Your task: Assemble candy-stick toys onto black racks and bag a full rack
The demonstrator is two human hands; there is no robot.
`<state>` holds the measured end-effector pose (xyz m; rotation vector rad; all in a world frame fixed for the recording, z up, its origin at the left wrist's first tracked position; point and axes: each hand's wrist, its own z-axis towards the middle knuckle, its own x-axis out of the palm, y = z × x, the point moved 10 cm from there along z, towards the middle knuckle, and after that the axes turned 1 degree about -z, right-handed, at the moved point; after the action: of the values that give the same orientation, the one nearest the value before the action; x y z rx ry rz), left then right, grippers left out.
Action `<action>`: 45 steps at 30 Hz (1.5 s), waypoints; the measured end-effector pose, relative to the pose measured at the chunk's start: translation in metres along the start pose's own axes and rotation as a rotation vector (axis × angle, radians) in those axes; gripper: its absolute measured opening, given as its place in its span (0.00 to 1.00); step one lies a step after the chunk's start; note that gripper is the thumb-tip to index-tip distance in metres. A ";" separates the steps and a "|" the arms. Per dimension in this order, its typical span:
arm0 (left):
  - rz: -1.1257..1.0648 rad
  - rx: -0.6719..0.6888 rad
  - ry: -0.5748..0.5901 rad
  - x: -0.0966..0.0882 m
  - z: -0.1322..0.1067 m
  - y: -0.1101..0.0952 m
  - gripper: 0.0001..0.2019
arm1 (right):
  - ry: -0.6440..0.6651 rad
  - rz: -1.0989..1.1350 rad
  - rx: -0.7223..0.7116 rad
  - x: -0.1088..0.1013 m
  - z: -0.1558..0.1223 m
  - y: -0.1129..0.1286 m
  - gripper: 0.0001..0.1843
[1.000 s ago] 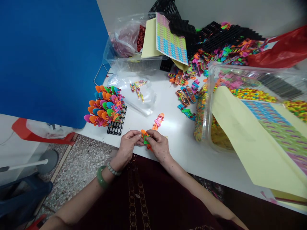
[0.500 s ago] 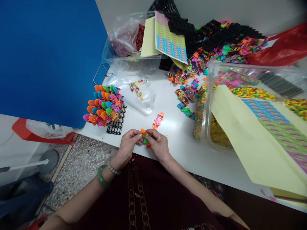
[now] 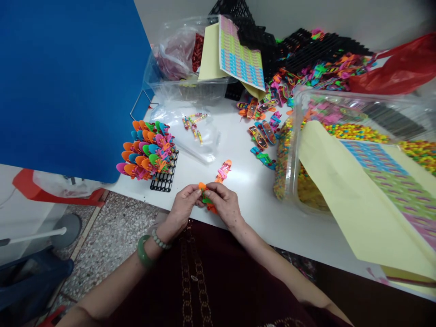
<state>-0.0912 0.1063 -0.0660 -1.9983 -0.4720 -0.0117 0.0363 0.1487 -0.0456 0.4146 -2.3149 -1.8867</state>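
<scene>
Turning slightly since the earlier head frame, one small orange-and-green toy is now showing between my hands; my left hand and my right hand are pinching it together over the white surface, near a pink-and-orange toy.

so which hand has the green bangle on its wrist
The left hand: green bangle and beaded bracelet on its wrist. The right hand, also holding the orange-and-green toy, has a bare wrist.

left hand and right hand partly hide the orange-and-green toy; the red bag is cropped.
</scene>
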 end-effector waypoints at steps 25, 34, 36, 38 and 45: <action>-0.098 -0.074 0.065 0.013 -0.006 0.000 0.20 | 0.017 0.121 -0.032 0.001 0.010 0.008 0.08; -0.088 -0.182 0.108 0.014 -0.003 0.013 0.16 | -0.190 0.180 -0.055 -0.061 0.002 -0.002 0.12; -0.143 -0.157 0.066 0.009 -0.002 0.008 0.15 | -0.273 -0.113 -0.120 -0.080 -0.004 0.002 0.11; -0.170 -0.153 0.040 0.007 -0.002 0.004 0.14 | -0.227 -0.440 -0.205 -0.075 -0.006 0.010 0.11; -0.165 -0.187 0.007 0.003 -0.005 0.003 0.11 | 0.021 -1.114 -0.448 -0.011 -0.012 0.025 0.12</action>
<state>-0.0862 0.1018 -0.0659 -2.1349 -0.6499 -0.1706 0.0467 0.1452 -0.0178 1.8939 -1.5975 -2.6436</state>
